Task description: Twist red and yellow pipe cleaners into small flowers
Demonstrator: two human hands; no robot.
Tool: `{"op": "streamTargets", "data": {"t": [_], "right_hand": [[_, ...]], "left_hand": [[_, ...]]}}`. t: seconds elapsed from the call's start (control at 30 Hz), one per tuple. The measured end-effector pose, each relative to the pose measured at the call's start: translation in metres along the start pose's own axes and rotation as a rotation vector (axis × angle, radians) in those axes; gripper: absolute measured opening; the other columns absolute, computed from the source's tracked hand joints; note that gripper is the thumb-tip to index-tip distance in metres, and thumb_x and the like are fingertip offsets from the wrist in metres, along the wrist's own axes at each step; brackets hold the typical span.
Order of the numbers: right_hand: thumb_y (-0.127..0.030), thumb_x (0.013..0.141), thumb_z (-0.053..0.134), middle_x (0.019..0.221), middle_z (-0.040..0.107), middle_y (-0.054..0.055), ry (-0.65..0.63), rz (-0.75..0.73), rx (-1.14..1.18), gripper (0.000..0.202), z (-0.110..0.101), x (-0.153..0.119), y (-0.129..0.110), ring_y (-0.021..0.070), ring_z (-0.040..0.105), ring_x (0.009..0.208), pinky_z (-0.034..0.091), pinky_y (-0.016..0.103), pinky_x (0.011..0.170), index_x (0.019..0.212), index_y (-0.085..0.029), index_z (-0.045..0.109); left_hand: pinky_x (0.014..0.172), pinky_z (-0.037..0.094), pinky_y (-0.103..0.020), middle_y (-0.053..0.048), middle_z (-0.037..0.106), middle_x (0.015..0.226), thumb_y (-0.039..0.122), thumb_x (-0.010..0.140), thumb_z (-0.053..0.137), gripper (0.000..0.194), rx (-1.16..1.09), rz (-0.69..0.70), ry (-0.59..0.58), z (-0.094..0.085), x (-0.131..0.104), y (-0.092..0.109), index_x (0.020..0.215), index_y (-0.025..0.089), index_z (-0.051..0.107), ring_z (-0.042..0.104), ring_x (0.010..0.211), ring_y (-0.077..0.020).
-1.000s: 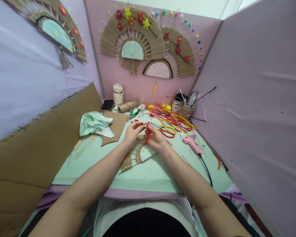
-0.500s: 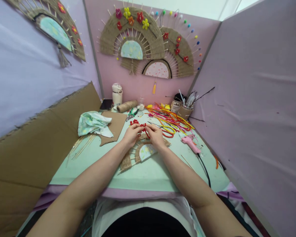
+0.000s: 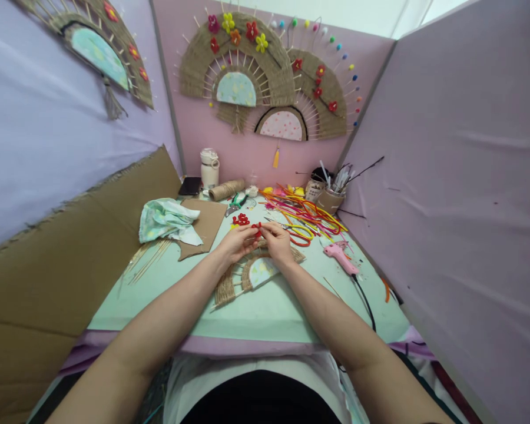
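Observation:
Between the fingertips of both hands is a small piece of red pipe cleaner, bent into a compact shape. My left hand pinches it from the left, and my right hand pinches it from the right. Under the hands lies a small twine-woven fan with a pale green patterned half-round centre; my hands cover part of its upper edge. Just beyond my left hand rests a finished-looking red pipe-cleaner flower shape with a bit of yellow beside it.
Scissors and a heap of coloured pipe cleaners lie to the right, near a pink glue gun with its cord. Cardboard, a patterned cloth and thin sticks are on the left. Green-handled pliers lie behind.
The loose red strand that hung below my fingers no longer shows, and the red piece looks more compact. My left hand has turned slightly, uncovering more of the red flower and some yellow behind it.

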State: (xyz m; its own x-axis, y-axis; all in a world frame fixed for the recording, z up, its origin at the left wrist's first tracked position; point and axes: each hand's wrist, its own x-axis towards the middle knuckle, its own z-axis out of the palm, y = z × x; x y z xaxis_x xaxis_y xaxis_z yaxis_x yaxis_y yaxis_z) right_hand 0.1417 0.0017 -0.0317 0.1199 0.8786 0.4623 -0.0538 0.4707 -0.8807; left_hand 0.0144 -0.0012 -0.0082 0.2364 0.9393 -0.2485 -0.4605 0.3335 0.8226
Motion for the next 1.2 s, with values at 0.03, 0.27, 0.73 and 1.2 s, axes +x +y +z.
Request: {"op": "streamTargets", "data": {"t": [0.03,0.27,0.73,1.2], "right_hand": [[-0.027,0.067,0.067,0.080,0.062,0.001,0.004,0.013,0.011,0.007,0.000,0.000,0.000,0.0163,0.055,0.082,0.042,0.032,0.084,0.073,-0.026,0.071],[-0.026,0.067,0.066,0.084,0.066,0.001,-0.018,0.059,-0.005,0.008,-0.001,0.000,0.000,0.0183,0.057,0.086,0.042,0.035,0.088,0.072,-0.026,0.071],[-0.035,0.060,0.072,0.088,0.068,0.002,0.066,0.324,0.199,0.023,0.008,-0.001,0.011,0.0180,0.058,0.089,0.045,0.031,0.079,0.078,-0.021,0.070],[-0.031,0.057,0.074,0.090,0.067,0.003,0.080,0.442,0.413,0.025,0.012,-0.004,0.004,0.0154,0.057,0.084,0.044,0.025,0.066,0.079,-0.019,0.067]], "left_hand": [[0.054,0.050,-0.020,-0.003,0.065,0.071,0.014,0.063,0.073,0.021,-0.002,-0.006,-0.010,0.000,0.000,0.000,0.081,0.015,0.062,0.064,0.065,-0.0124],[0.058,0.054,-0.023,-0.008,0.069,0.075,0.013,0.066,0.072,0.016,0.012,0.005,0.015,-0.002,-0.001,0.002,0.079,0.013,0.063,0.067,0.070,-0.0166],[0.071,0.051,-0.023,-0.003,0.066,0.071,0.009,0.063,0.071,0.013,-0.106,0.116,0.025,-0.002,0.008,-0.007,0.071,0.012,0.062,0.063,0.066,-0.0094],[0.072,0.053,-0.027,-0.004,0.068,0.077,0.010,0.066,0.070,0.015,-0.177,0.048,-0.027,-0.001,0.006,-0.010,0.076,0.014,0.059,0.065,0.072,-0.0128]]}}
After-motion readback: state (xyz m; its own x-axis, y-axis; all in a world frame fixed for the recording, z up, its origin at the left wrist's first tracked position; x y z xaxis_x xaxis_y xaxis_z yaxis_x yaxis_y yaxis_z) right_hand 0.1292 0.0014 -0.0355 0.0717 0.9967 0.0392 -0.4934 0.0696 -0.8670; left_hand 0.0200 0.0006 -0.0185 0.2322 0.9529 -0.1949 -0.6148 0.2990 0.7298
